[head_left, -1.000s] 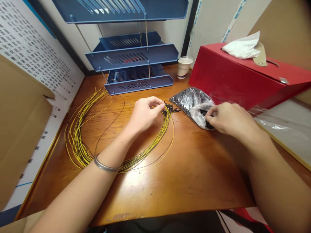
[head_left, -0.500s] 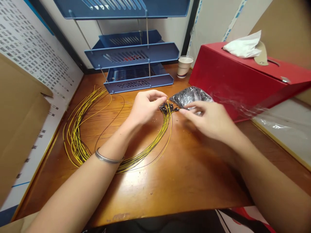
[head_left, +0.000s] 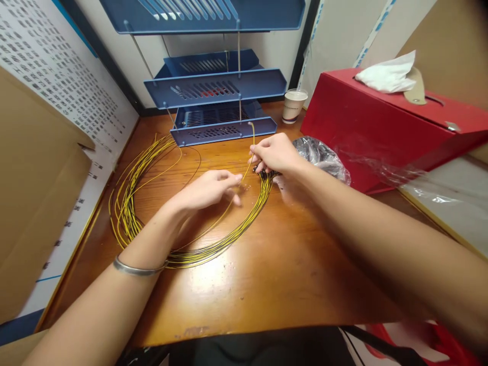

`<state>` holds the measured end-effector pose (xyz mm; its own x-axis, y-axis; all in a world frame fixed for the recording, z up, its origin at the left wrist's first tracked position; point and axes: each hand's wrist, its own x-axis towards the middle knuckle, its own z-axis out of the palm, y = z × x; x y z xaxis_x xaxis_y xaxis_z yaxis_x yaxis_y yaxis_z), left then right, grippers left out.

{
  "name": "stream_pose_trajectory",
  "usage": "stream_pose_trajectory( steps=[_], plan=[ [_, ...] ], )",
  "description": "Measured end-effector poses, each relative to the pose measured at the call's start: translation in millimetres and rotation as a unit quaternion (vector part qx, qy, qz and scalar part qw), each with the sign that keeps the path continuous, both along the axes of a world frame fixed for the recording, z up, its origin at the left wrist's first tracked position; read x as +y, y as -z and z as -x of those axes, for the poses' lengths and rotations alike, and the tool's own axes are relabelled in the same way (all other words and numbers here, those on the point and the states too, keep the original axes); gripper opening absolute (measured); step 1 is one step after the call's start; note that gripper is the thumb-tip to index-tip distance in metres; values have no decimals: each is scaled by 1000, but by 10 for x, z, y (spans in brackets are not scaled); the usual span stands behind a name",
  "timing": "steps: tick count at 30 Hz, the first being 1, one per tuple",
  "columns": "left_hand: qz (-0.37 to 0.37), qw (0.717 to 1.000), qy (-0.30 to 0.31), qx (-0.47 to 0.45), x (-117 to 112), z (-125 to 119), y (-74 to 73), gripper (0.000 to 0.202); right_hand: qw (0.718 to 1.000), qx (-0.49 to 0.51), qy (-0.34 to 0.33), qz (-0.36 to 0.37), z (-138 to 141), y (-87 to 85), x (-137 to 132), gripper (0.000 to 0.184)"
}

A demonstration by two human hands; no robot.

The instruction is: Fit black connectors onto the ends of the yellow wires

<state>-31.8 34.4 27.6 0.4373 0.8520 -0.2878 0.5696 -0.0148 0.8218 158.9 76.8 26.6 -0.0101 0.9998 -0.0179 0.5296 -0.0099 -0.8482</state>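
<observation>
Yellow wire [head_left: 253,134] is pinched by left hand [head_left: 208,190] and right hand [head_left: 279,152]; clear bag [head_left: 337,170] holds dark contents [head_left: 304,146].

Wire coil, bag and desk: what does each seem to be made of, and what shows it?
Wire coil: probably plastic-coated, with smooth yellow and black strands. Bag: clear plastic film, crinkled and shiny. Desk: likely varnished wood, brown grain under glossy highlights.

A blue tiered tray rack [head_left: 213,91] stands at the upper centre of the frame, a pale cup [head_left: 293,108] near its right end. White tissue [head_left: 387,73] tops a red box [head_left: 373,124] at upper right. Brown cardboard [head_left: 36,203] fills the left edge.
</observation>
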Motion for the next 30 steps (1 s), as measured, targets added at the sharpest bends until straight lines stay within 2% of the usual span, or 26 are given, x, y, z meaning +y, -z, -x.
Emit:
stream_pose_trajectory(
  steps=[2, 4, 6, 8, 11, 14, 18, 21, 25, 27, 30],
  plan=[
    [-45, 995, 5, 85, -17, 91, 9, 33, 998, -56, -22, -15, 21, 47, 34, 35],
    [-125, 977, -25, 172, 3, 137, 40, 31, 988, -140, -28, -55, 8, 86, 22, 37],
    [-215, 941, -53, 257, 38, 149, 89, 31, 958, -268, -42, -90, -30, 119, -20, 33],
    [-272, 904, -60, 325, 69, 133, 140, 31, 926, -361, -61, -94, -76, 146, -76, 26],
    [-297, 884, -25, 361, 82, 80, 184, 32, 917, -383, -68, -84, -137, 175, -161, 22],
    [-318, 879, 18, 354, 74, 31, 194, 30, 913, -395, -62, -83, -196, 193, -244, 22],
    [-314, 889, 35, 332, 59, 11, 194, 31, 916, -386, -49, -102, -282, 210, -390, 24],
    [-300, 909, 29, 289, 24, -18, 187, 36, 918, -344, -40, -194, -327, 200, -527, 24],
    [-302, 934, 27, 190, -74, -130, 160, 27, 913, -253, -33, -318, -330, 139, -684, 19],
    [-308, 940, 29, 141, -140, -186, 147, 24, 925, -201, -32, -321, -308, 113, -743, 17],
    [-332, 939, 13, 85, -252, -207, 155, 21, 953, -127, -22, -276, -278, 117, -820, 15]
  ],
)
